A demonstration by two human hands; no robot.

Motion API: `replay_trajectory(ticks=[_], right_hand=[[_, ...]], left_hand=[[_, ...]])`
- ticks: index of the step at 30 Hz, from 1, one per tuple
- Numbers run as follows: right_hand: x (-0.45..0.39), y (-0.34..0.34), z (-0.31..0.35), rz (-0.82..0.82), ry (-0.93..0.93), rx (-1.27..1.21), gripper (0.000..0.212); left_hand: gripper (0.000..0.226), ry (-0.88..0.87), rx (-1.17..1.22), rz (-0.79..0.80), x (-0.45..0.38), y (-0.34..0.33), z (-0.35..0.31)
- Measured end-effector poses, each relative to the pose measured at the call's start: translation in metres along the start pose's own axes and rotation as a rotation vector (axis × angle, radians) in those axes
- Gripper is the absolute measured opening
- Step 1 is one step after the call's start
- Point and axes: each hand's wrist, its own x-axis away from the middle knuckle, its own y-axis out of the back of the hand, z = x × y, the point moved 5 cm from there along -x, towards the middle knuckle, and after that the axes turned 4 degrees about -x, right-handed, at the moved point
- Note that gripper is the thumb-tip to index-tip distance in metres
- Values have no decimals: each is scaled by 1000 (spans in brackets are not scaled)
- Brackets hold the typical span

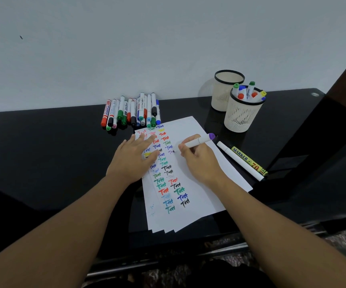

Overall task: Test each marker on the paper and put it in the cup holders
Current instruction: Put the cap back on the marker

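White paper (197, 183) lies on the black desk, covered with columns of coloured "Test" marks. My right hand (199, 161) grips a white marker with a purple end (201, 140), its tip on the paper beside the marks. My left hand (133, 156) rests flat on the paper's left edge, fingers spread. A heap of several capped markers (132, 111) sits against the wall behind the paper. The near mesh cup holder (242, 113) holds several markers. Behind it, the far cup holder (226, 88) looks empty.
Two markers lie to the right of the paper: a white marker (238, 160) and a yellow-labelled marker (251, 161). The black glossy desk (43, 152) meets a grey wall at the back. A dark upright panel (334, 121) stands at the right.
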Motion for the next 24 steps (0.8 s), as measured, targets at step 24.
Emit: replay_trajectory(ticks=[24], right_hand=[[2, -1, 2, -4, 17, 19, 12]], left_hand=[[63, -8, 22, -14, 2, 2, -1]])
